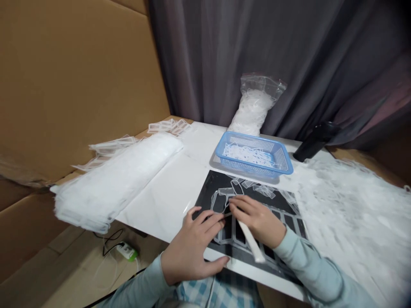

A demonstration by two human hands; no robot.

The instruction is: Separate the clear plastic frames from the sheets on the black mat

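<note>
My left hand point(195, 244) reaches in from the front, fingers stretched and thumb apart. Its fingertips rest by the clear plastic frames point(221, 235) lying on a black mat point(205, 192). In my right hand point(258, 218) is a white-handled tool point(252, 241), its handle slanting toward me. The tool's working end is hidden by the fingers, close to my left fingertips. Small loose clear pieces point(263, 190) lie along the mat's back edge.
Behind the mat is a blue basket point(285, 162) with white pieces inside. A zip bag point(253, 107) of white pieces stands farther back. A long white stack point(122, 179) lies left, a large translucent pile point(359, 218) right. A black cylindrical object point(316, 139) leans behind.
</note>
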